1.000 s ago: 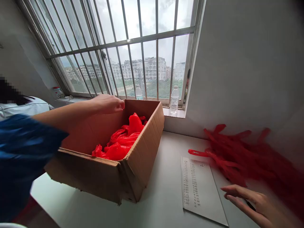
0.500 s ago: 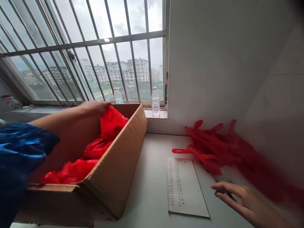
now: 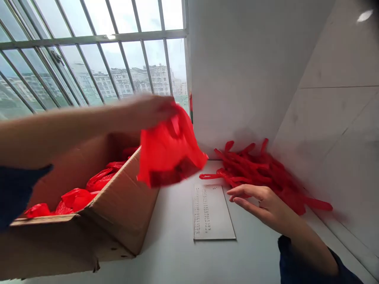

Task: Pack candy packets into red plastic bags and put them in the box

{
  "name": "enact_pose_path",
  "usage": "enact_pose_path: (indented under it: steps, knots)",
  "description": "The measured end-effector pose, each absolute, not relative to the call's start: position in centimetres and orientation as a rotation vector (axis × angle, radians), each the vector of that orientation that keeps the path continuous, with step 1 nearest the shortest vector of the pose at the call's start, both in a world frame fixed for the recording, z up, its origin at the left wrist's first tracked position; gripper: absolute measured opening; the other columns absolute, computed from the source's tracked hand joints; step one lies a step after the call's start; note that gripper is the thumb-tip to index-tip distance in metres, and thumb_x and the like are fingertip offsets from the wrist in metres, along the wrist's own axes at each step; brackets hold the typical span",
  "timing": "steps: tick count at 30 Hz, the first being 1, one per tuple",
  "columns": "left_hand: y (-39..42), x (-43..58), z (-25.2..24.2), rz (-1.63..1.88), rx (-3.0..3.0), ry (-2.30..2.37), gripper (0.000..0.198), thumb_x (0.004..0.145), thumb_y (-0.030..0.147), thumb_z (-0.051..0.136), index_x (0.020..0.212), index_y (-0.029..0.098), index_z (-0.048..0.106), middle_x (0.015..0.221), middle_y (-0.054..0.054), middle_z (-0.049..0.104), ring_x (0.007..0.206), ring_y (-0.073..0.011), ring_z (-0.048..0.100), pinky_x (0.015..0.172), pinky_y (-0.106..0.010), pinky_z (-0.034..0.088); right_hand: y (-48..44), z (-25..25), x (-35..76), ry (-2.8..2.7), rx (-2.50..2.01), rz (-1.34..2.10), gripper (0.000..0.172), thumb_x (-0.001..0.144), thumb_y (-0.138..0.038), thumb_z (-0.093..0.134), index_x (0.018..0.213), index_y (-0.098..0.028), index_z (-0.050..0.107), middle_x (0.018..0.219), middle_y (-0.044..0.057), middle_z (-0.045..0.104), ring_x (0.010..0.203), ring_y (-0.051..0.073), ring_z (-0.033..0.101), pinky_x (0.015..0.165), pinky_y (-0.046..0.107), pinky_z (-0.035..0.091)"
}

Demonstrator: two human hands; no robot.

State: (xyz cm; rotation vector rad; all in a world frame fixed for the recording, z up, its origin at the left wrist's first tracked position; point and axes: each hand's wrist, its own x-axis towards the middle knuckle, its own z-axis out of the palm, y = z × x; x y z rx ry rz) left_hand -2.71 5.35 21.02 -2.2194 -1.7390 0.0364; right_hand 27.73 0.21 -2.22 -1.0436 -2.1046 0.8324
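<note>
My left hand [image 3: 158, 108], blurred by motion, grips the top of a red plastic bag [image 3: 170, 154]. The bag hangs in the air just past the right side of a cardboard box [image 3: 124, 201]. Something dark shows through its bottom, but I cannot make out what. More red bags [image 3: 78, 199] lie inside the box. My right hand [image 3: 260, 203] hovers by the right edge of a handwritten notepad [image 3: 217, 215], thumb and fingers stretched out and a little apart. Just beyond that hand lies a heap of red plastic bags [image 3: 263, 169].
A barred window [image 3: 97, 39] stands behind the box. The white table [image 3: 166, 244] meets a grey wall [image 3: 237, 79] at the back and a tiled wall [image 3: 340, 114] on the right.
My left hand has lifted the red bag out of the box and moved it right. My right hand has moved up and left, nearer the notepad. The view has turned somewhat to the right.
</note>
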Motion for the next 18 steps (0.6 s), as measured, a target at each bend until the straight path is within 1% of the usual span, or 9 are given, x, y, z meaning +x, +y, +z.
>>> enact_pose_path:
  steps: [2, 3, 5, 8, 10, 12, 15, 16, 18]
  knots:
    - [5.7, -0.4, 16.8, 0.171, -2.368, -1.668, 0.049, 0.094, 0.046, 0.034, 0.106, 0.008, 0.064, 0.076, 0.001, 0.059, 0.079, -0.017, 0.067, 0.075, -0.024, 0.044, 0.0, -2.0, 28.2, -2.093, -1.009, 0.826, 0.031, 0.098, -0.048, 0.054, 0.114, -0.028, 0.071, 0.113, 0.004, 0.073, 0.105, 0.022, 0.068, 0.089, 0.032, 0.054]
    - [5.9, 0.5, 14.8, 0.282, -2.482, -1.608, 0.042, 0.096, 0.044, 0.037, 0.102, 0.013, 0.064, 0.075, -0.001, 0.061, 0.072, -0.0156, 0.065, 0.071, -0.022, 0.044, -0.1, -1.8, 28.4, -2.072, -1.013, 0.809, 0.031, 0.098, -0.049, 0.054, 0.113, -0.027, 0.07, 0.112, 0.004, 0.073, 0.104, 0.022, 0.068, 0.089, 0.032, 0.054]
    - [6.2, 2.0, 11.5, 0.456, -2.647, -1.541, 0.039, 0.097, 0.048, 0.038, 0.097, 0.018, 0.064, 0.073, -0.003, 0.062, 0.062, -0.0158, 0.06, 0.061, -0.024, 0.041, -0.3, -1.7, 28.6, -2.008, -1.055, 0.758, 0.033, 0.094, -0.052, 0.059, 0.114, -0.026, 0.066, 0.109, 0.005, 0.072, 0.101, 0.022, 0.068, 0.085, 0.032, 0.054]
    - [6.5, 3.9, 8.4, 0.537, -2.832, -1.473, 0.038, 0.097, 0.049, 0.037, 0.092, 0.02, 0.061, 0.072, -0.005, 0.06, 0.058, -0.0174, 0.053, 0.054, -0.027, 0.034, -0.5, -1.8, 27.4, -1.995, -1.141, 0.685, 0.045, 0.083, -0.058, 0.071, 0.11, -0.024, 0.059, 0.098, 0.003, 0.072, 0.087, 0.021, 0.068, 0.074, 0.03, 0.052]
    - [6.8, 5.0, 7.3, 0.564, -2.908, -1.458, 0.035, 0.096, 0.046, 0.038, 0.09, 0.019, 0.06, 0.071, -0.004, 0.059, 0.057, -0.0171, 0.051, 0.053, -0.027, 0.032, -0.2, -2.5, 25.7, -2.09, -1.225, 0.612, 0.046, 0.079, -0.06, 0.073, 0.102, -0.023, 0.058, 0.086, 0.002, 0.07, 0.073, 0.019, 0.065, 0.063, 0.028, 0.046]
    - [7.3, 5.7, 6.4, 0.621, -2.964, -1.46, 0.033, 0.095, 0.044, 0.039, 0.091, 0.019, 0.06, 0.072, -0.004, 0.06, 0.058, -0.0166, 0.051, 0.053, -0.027, 0.033, 0.4, -3.6, 23.8, -2.186, -1.322, 0.449, 0.037, 0.084, -0.056, 0.068, 0.094, -0.022, 0.057, 0.079, 0.002, 0.067, 0.066, 0.019, 0.062, 0.055, 0.026, 0.034]
    - [8.3, 5.3, 5.1, 0.729, -3.046, -1.504, 0.033, 0.092, 0.043, 0.043, 0.103, 0.017, 0.06, 0.086, -0.007, 0.066, 0.069, -0.0182, 0.057, 0.057, -0.026, 0.04, 1.6, -5.1, 22.3, -2.242, -1.364, 0.302, 0.017, 0.096, -0.033, 0.053, 0.084, -0.021, 0.054, 0.078, 0.002, 0.066, 0.064, 0.018, 0.059, 0.053, 0.027, 0.023]
    - [8.8, 4.9, 4.7, 0.782, -3.071, -1.532, 0.036, 0.09, 0.043, 0.046, 0.112, 0.017, 0.058, 0.093, -0.008, 0.067, 0.074, -0.0189, 0.06, 0.059, -0.025, 0.042, 2.0, -5.3, 22.3, -2.243, -1.343, 0.325, 0.018, 0.097, -0.028, 0.05, 0.082, -0.021, 0.053, 0.077, 0.002, 0.066, 0.065, 0.017, 0.059, 0.054, 0.027, 0.023]
    - [9.7, 3.8, 4.2, 0.926, -3.111, -1.593, 0.056, 0.083, 0.039, 0.055, 0.134, 0.019, 0.047, 0.107, -0.008, 0.068, 0.08, -0.0189, 0.064, 0.061, -0.024, 0.048, 2.5, -5.3, 23.0, -2.216, -1.289, 0.431, 0.02, 0.097, -0.024, 0.049, 0.078, -0.022, 0.053, 0.074, -0.001, 0.065, 0.066, 0.016, 0.058, 0.056, 0.026, 0.025]
